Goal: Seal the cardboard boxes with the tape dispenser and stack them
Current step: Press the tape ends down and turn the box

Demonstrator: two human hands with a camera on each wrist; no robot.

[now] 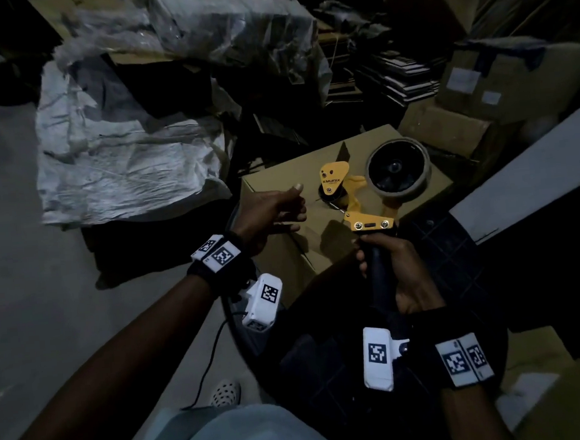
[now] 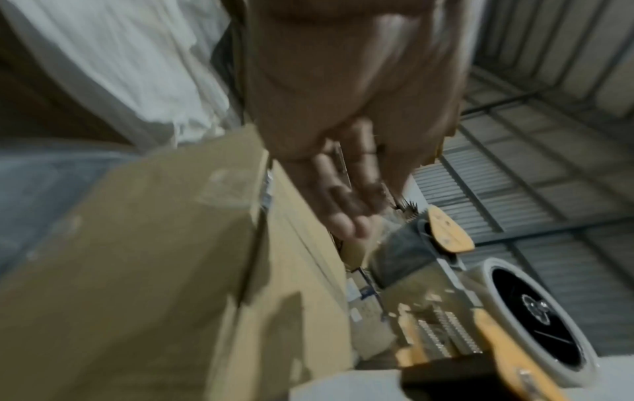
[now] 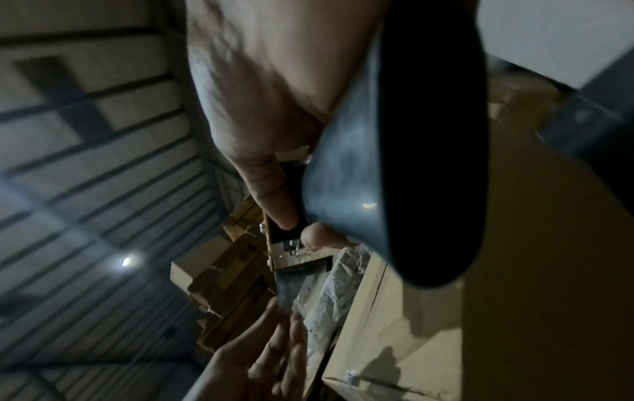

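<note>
A closed cardboard box (image 1: 286,185) sits in front of me on a dark stand. My right hand (image 1: 393,274) grips the black handle of a yellow tape dispenser (image 1: 352,195), held over the box top with its tape roll (image 1: 398,171) to the right. The handle (image 3: 411,162) fills the right wrist view, with my fingers (image 3: 271,190) curled round it. My left hand (image 1: 277,210) hovers over the box's left part, fingers straight, near the dispenser's front end. In the left wrist view its fingers (image 2: 343,200) reach toward the dispenser (image 2: 442,236), beside the box (image 2: 154,244).
Crumpled white plastic sheeting (image 1: 121,135) lies on the floor to the left. More cardboard boxes (image 1: 498,78) and stacked flat items (image 1: 395,75) crowd the back right. A pale board (image 1: 532,172) slants across the right. A cable (image 1: 209,359) runs down from my left wrist.
</note>
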